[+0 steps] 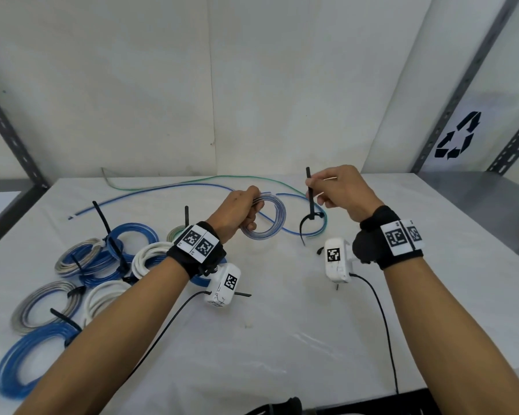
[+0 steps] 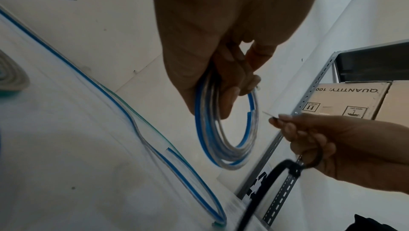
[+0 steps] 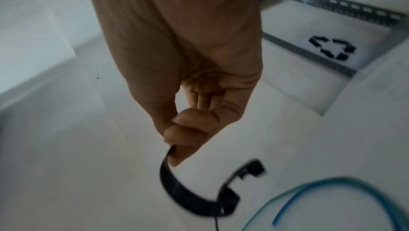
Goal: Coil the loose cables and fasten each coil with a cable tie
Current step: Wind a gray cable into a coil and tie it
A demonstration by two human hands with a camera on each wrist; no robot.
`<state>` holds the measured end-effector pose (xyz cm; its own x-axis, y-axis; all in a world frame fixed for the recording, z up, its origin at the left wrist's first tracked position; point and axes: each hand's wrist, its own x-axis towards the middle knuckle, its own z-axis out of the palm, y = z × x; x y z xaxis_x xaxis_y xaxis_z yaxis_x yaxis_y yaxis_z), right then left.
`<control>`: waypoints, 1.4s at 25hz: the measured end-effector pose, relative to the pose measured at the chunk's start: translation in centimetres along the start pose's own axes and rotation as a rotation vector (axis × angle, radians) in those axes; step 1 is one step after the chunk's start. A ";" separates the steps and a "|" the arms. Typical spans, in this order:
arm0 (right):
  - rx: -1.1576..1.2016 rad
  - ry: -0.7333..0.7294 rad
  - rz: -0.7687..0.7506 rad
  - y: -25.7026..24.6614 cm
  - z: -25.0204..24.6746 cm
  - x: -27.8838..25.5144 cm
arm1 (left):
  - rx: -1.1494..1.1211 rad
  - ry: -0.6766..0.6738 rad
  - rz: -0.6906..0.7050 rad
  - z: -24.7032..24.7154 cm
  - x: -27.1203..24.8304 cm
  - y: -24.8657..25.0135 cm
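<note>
My left hand [image 1: 239, 211] grips the blue-and-clear coil [image 1: 267, 218] above the desk's [image 1: 282, 339] middle; my right hand [image 1: 339, 190] pinches a pre-looped black cable tie [image 1: 309, 205] just beside it. I'd slip that loop over the bundled strands, then cinch snug without letting the turns spring.

Left hand [image 1: 237, 214] gripping a small blue-and-clear coil of cable [image 1: 265, 218] above the white-covered surface [image 1: 282, 324]. Right hand [image 1: 339, 190] pinching a looped black plastic cable tie [image 1: 310, 205] just beside it. Tied blue, white and grey cable coils [image 1: 81, 277] lying at left.
</note>
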<state>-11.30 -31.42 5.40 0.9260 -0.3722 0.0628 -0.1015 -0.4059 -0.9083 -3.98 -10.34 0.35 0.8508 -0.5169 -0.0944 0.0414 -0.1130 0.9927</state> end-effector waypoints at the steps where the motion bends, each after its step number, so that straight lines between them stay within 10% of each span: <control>1: 0.037 -0.017 0.003 -0.4 0.5 -0.2 | 0.000 0.002 0.013 -0.1 -0.1 0.2; 19: 0.393 -0.115 -0.549 -2.8 9.3 -2.8 | -0.183 0.177 0.164 -4.1 -1.0 2.4; 26: 0.364 -0.306 -0.322 -4.0 11.2 -2.1 | 0.079 0.227 0.471 -6.0 -1.9 2.5; 35: 0.425 -0.405 -0.141 -4.2 11.6 -1.3 | 0.161 0.232 0.517 -6.4 -2.5 1.9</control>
<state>-7.86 -19.49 4.35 0.9933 0.0422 0.1078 0.1091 -0.0281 -0.9936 -2.63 -3.83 2.93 0.8325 -0.3425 0.4355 -0.4738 -0.0325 0.8800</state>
